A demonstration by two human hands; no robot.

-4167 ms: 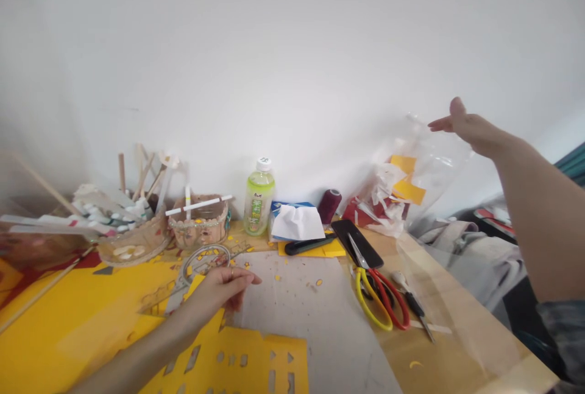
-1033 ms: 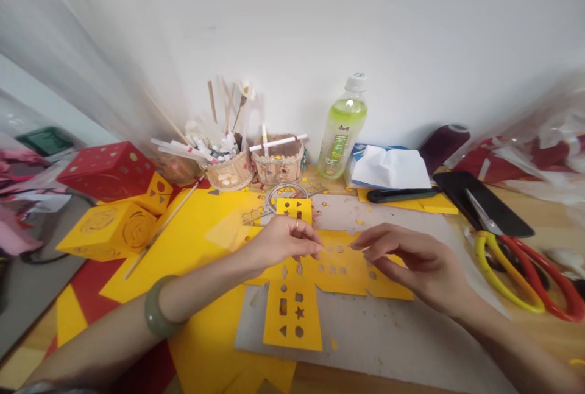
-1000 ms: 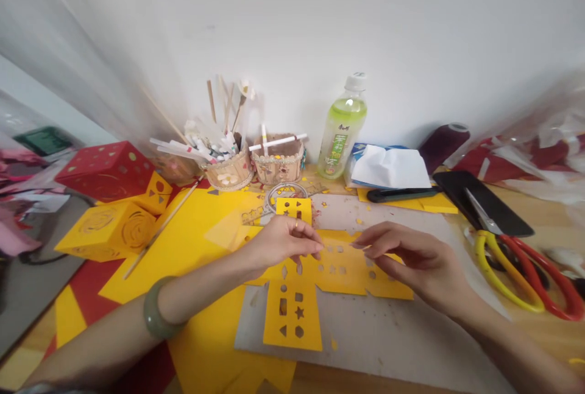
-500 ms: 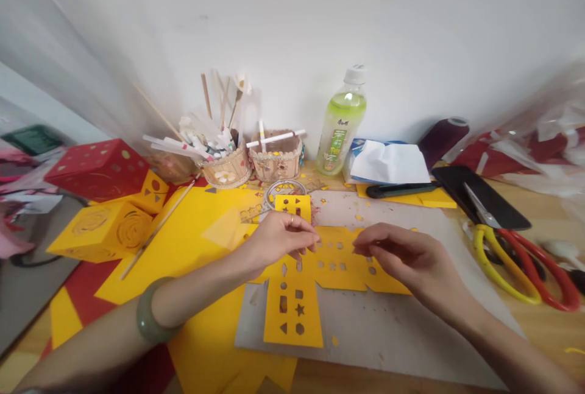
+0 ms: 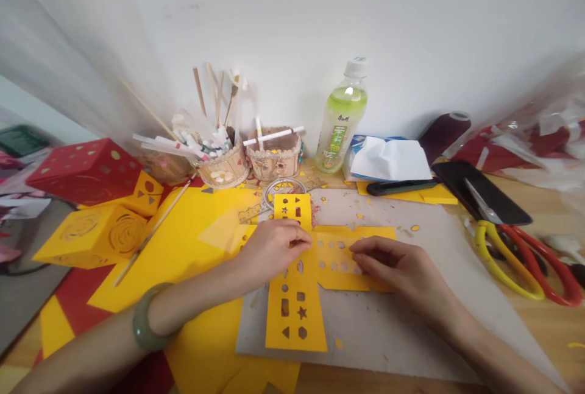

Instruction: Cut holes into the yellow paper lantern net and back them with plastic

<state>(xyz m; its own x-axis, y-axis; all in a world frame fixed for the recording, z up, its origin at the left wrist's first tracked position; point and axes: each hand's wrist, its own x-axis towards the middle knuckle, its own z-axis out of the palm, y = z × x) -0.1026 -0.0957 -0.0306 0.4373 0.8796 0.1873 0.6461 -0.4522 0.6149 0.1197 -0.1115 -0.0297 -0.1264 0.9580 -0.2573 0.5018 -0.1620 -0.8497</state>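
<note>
Flat on the grey board (image 5: 411, 333) lies a cross-shaped yellow card (image 5: 297, 339) with rows of cut-out shapes: stars, triangles, hexagons, rectangles. Over its right arm stretches a thin see-through sheet (image 5: 333, 249), faint and hard to make out, between my two hands. My left hand (image 5: 278, 248), a ring on one finger, pinches its left side above the middle of the card and hides part of the cut-outs. Thumb and fingers of my right hand (image 5: 388, 263) are pressed together at its right side, low over the card's right arm.
Behind stand a drink bottle (image 5: 342, 120), two decorated baskets of pens and sticks (image 5: 223, 168) (image 5: 274, 162), and a tape roll (image 5: 286, 187). Scissors (image 5: 525, 254) and a phone (image 5: 484, 193) lie right; red (image 5: 86, 168) and yellow (image 5: 91, 235) paper boxes sit left.
Both hands have come down closer to the card, my right hand also slightly leftward. The see-through sheet now lies over the right arm's cut-outs. The view has shifted slightly.
</note>
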